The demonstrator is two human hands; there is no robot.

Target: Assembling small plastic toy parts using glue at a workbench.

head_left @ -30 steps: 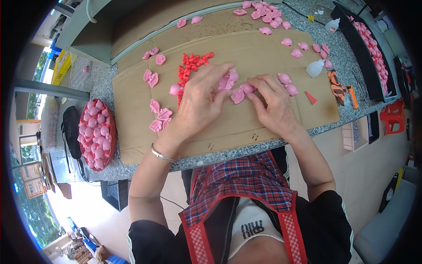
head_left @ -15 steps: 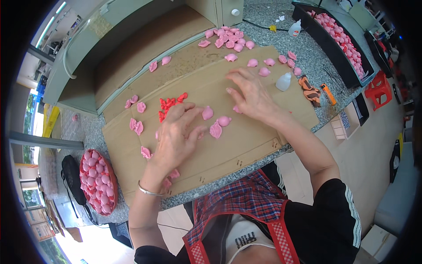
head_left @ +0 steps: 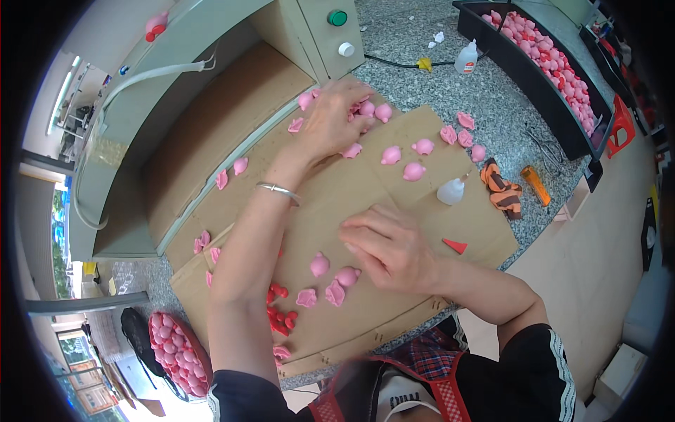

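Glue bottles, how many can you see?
2. One small white glue bottle stands on the cardboard sheet beside the striped orange cloth. Another glue bottle stands on the speckled counter by the black tray. More may be hidden.

Small pink pig figures (head_left: 365,109) clustered on cardboard, some toppled

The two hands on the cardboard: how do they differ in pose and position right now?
The left hand is stretched far forward into the cluster of pink pieces by the machine; the right hand stays near the body, by pink pieces. The left wrist wears a metal bracelet; the right is bare. Both rest palm down on the cardboard sheet.
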